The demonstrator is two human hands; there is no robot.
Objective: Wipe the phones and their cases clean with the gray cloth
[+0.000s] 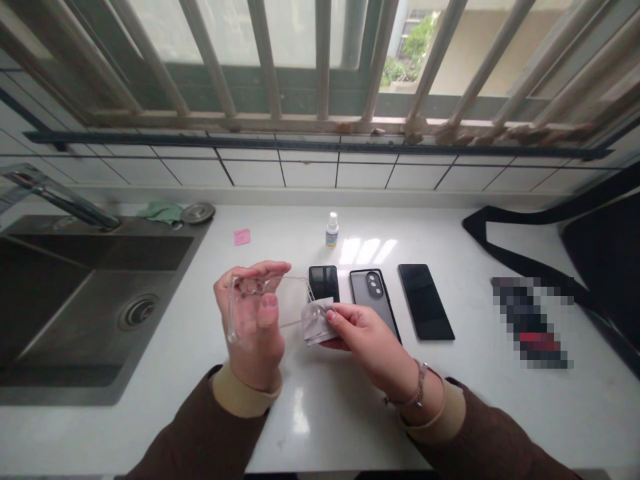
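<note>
My left hand [255, 320] holds a clear phone case [293, 301] above the white counter, thumb inside it and fingers curled over its top edge. My right hand [367, 337] pinches a small grey cleaning cloth [315, 321] against the case's right end. Behind the hands lie three flat items in a row: a small black phone [324, 281], a dark phone case with a camera cut-out [371, 293] and a black phone face up [425, 300]. A small spray bottle [332, 230] stands behind them.
A steel sink [90, 300] with a tap [60, 197] fills the left. A pink sticky note [242, 236], a green cloth [161, 212] and a drain stopper [198, 213] lie near it. A black bag with a strap [600, 253] sits at the right. A barred window runs along the back.
</note>
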